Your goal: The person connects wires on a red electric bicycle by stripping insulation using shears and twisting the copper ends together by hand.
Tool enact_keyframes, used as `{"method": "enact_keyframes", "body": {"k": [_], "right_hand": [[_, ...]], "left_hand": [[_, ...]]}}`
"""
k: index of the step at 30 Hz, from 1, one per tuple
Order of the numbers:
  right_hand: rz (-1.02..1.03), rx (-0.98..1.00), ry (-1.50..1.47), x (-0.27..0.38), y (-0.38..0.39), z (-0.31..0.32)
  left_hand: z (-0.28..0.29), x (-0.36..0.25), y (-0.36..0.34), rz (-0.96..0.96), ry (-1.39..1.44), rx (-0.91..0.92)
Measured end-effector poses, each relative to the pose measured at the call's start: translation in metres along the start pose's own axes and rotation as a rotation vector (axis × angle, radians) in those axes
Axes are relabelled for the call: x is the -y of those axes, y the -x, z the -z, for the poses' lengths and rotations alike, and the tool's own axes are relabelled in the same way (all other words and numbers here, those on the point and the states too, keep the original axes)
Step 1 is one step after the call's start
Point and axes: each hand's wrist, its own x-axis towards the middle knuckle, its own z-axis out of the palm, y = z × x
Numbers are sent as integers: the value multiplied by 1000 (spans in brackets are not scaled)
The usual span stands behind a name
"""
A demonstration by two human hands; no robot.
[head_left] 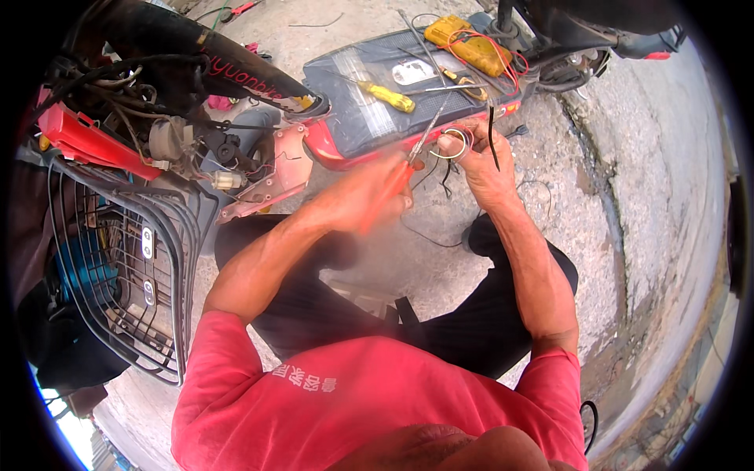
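Observation:
My left hand (369, 188) is closed around the red handles (387, 192) of a pliers-like tool, blurred by motion. Its metal jaws (416, 151) point up toward the scooter deck. Close to them, my right hand (483, 161) pinches a pale ring (453, 146), perhaps a coil of wire or a narrow roll. A thin black strip (492, 141) stands up beside its fingers. Beyond both hands lies the scooter's dark deck (338, 102) with red edging. On it are a yellow-handled screwdriver (386, 96) and a yellow meter (469, 45) with red leads.
A wire basket (118, 267) and the opened front end with loose wiring (169, 141) are at the left. Dark wires (428, 235) lie on the concrete below my hands. A crack (605, 196) runs through the ground at the right. A wheel (561, 74) is at the far right.

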Motion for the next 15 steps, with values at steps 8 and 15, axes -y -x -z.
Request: {"method": "enact_keyframes", "body": {"k": [8, 15], "right_hand": [[-217, -19, -257, -6, -2, -2], [-347, 17, -583, 14, -3, -12]], "left_hand": [[7, -5, -4, -24, -20, -292], [-11, -7, -16, -63, 96, -357]]}}
